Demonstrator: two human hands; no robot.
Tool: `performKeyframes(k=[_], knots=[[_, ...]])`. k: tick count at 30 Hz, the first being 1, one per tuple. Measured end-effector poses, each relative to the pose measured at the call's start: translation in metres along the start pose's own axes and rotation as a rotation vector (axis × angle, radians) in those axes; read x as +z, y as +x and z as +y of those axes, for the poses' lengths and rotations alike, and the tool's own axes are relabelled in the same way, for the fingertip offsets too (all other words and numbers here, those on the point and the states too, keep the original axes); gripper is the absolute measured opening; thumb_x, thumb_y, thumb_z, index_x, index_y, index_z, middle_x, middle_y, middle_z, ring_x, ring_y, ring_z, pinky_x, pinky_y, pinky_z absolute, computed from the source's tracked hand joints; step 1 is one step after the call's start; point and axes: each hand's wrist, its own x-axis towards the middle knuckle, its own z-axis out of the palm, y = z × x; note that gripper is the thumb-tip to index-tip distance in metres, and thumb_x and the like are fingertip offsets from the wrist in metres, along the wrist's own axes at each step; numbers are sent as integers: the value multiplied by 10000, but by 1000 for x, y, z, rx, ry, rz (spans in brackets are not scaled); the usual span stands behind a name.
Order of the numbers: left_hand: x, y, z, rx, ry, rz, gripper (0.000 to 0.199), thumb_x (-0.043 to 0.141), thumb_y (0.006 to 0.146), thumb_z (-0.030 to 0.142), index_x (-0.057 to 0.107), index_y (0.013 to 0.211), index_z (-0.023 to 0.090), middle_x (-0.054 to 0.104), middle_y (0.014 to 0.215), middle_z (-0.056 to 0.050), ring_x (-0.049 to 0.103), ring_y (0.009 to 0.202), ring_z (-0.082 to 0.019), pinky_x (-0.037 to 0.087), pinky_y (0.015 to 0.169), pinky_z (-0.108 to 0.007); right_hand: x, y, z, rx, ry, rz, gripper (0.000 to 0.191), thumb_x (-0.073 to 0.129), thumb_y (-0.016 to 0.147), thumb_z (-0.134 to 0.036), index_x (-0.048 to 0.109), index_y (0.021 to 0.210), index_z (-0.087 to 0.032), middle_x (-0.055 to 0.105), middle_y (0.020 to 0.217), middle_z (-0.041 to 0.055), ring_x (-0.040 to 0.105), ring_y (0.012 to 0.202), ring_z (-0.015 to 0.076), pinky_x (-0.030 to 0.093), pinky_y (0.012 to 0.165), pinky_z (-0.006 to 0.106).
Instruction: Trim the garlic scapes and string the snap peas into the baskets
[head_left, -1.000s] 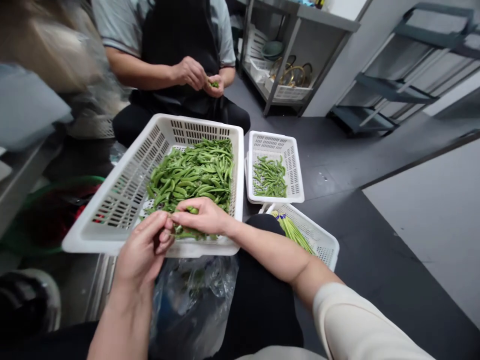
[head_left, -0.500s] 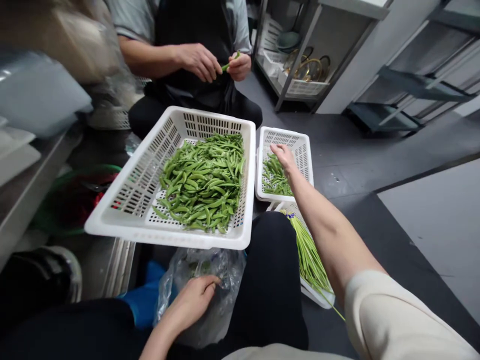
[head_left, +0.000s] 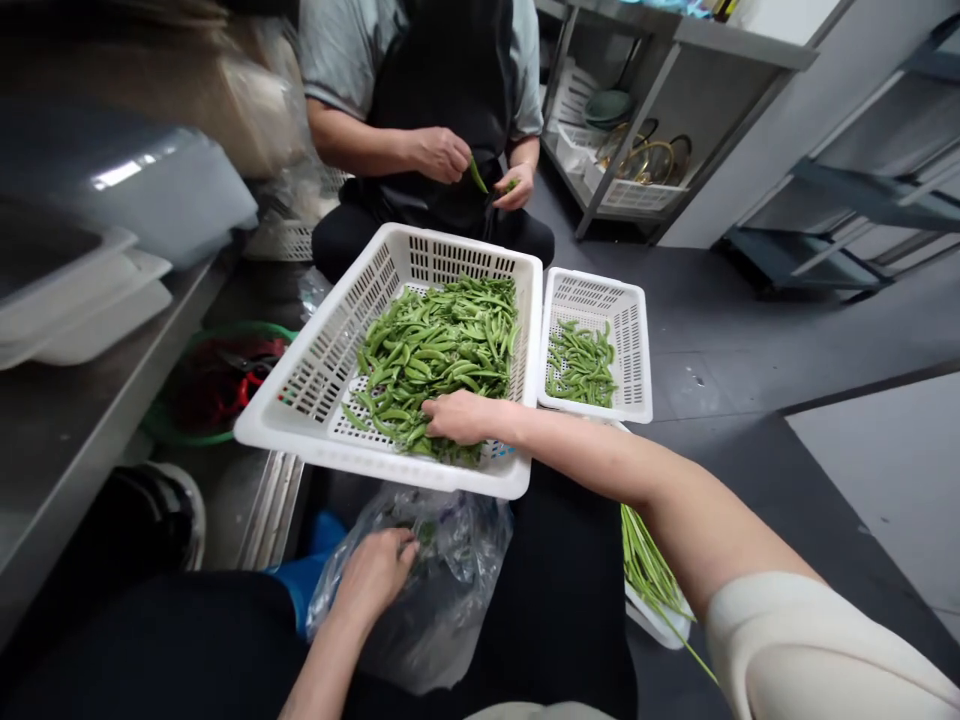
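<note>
A large white slotted basket [head_left: 285, 445] in front of me holds a heap of green pea pods [head_left: 442, 340]. My right hand [head_left: 463, 415] reaches across its near right side, fingers curled down among the pods; what they grip is hidden. Low in front, my left hand [head_left: 381, 568] is over a clear plastic bag [head_left: 442, 610], its fingers curled together, and anything in them is too small to make out. Some green bits show inside the bag. A smaller white basket [head_left: 636, 360] to the right holds fewer pea pods [head_left: 581, 365].
Across from me, a person's hands [head_left: 442, 155] hold a pea pod [head_left: 478, 177]. Long green stalks [head_left: 651, 570] lie in a white tray at right. A green basin [head_left: 169, 425] with red-handled scissors stands left, below a metal counter [head_left: 71, 450]. Shelves stand behind.
My right hand has moved left from above the smaller basket into the large basket's pods. My left hand stays at the bag. The other person's hands have moved apart.
</note>
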Motion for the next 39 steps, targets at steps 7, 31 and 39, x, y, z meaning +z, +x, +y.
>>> performKeyframes(k=[7,31,39], knots=[[-50,-30,24,152,-224,168,285,469,833,351,724,893,239,741,918,-36,677,856,-215,490,758,-289,-11,-27,12,260,317,208,234,475,811,-123,644,972,-148,654,939,80,598,848,175,395,659,247],[-102,4,84,348,-58,755,263,390,849,256,637,788,187,650,781,-62,597,724,-197,422,650,-289,4,-23,-3,208,1940,417,410,777,656,-341,411,667,-158,524,446,-65,509,406,58,438,378,135],[-106,1,86,379,-57,646,268,377,801,223,611,672,200,584,690,-39,539,663,-168,392,630,-273,-2,-29,-5,66,1761,370,220,697,716,-255,548,809,-122,513,520,-84,467,402,30,399,385,129]])
